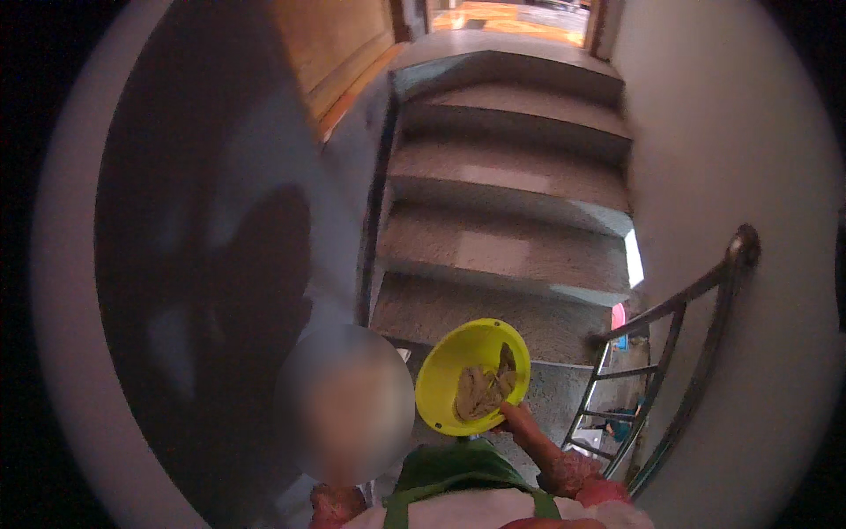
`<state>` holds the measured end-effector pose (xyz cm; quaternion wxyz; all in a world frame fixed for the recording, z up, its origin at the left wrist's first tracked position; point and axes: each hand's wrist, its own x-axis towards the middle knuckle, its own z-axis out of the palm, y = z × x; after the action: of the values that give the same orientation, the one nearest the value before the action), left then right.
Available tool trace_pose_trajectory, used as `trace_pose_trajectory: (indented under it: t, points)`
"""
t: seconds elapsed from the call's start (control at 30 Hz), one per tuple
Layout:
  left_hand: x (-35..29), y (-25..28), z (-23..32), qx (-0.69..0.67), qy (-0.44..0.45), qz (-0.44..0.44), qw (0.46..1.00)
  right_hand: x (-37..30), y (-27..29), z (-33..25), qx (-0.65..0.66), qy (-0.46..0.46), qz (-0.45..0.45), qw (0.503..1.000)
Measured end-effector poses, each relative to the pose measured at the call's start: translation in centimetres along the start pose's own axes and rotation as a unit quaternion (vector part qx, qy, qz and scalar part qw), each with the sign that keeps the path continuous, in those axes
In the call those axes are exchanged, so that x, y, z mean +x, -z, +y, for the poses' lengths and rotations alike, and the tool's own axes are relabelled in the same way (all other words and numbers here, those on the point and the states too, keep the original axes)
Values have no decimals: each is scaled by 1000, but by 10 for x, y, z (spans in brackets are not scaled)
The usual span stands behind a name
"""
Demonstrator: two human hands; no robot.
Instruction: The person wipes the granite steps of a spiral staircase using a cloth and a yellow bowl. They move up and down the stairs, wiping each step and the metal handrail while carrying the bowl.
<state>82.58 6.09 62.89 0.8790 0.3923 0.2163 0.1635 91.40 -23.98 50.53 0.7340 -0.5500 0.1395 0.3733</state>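
A bright yellow plastic basin (438, 375) is tilted in front of my green apron (458, 467). Inside it lies a crumpled greyish-beige cloth (480, 388), partly bunched against the basin's side. My right hand (520, 419) grips the basin's near right rim, its thumb over the edge and the other fingers hidden underneath. To the left, my left hand (348, 414) is covered by a round blurred patch, so its fingers and anything in them cannot be made out. Its patterned sleeve cuff shows below the blur.
Rough concrete steps (502, 247) rise ahead to a bright doorway (511, 18). A metal railing (674, 353) runs along the right, with several coloured items beyond its bars. A dark shadow falls over the left wall (194, 220). A wooden door (339, 53) stands at upper left.
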Motion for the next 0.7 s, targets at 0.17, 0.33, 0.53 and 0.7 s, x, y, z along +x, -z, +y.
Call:
trace_pose_trajectory:
  t: [0.17,0.33,0.53,0.7]
  points:
    - [45,-23,22,8,29,-48,998,24,-22,-25,27,62,26,997]
    - [81,-39,45,29,65,-106,992,45,-24,-57,25,-19,48,998]
    - [111,-42,78,48,96,-153,982,30,-35,-108,38,66,85,993]
    - [123,-54,56,19,157,-190,969,53,49,-138,64,126,198,970]
